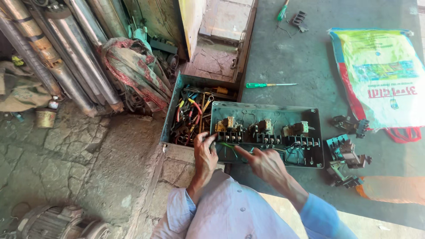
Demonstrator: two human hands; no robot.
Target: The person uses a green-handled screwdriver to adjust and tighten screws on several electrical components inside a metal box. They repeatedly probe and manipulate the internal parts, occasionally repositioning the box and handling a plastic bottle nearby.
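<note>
Grey panel box [310,116]: three contactors; two hands, left [205,152] grips its edge, right [264,163] perhaps pinching wire.

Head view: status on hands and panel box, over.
Left hand gripping panel box corner. Right hand pointing at its wiring. Toolbox alongside; nothing in the way.

This is a rough repair workshop for electrical and pump gear. The landmark is an open metal control panel box [265,132] with contactors on a concrete slab. Just left of it sits a toolbox [188,116] of pliers; farther left lean steel pump casings [71,62]; beyond it lies a green screwdriver [265,85]; right of it, loose contactor parts [347,155].
</note>
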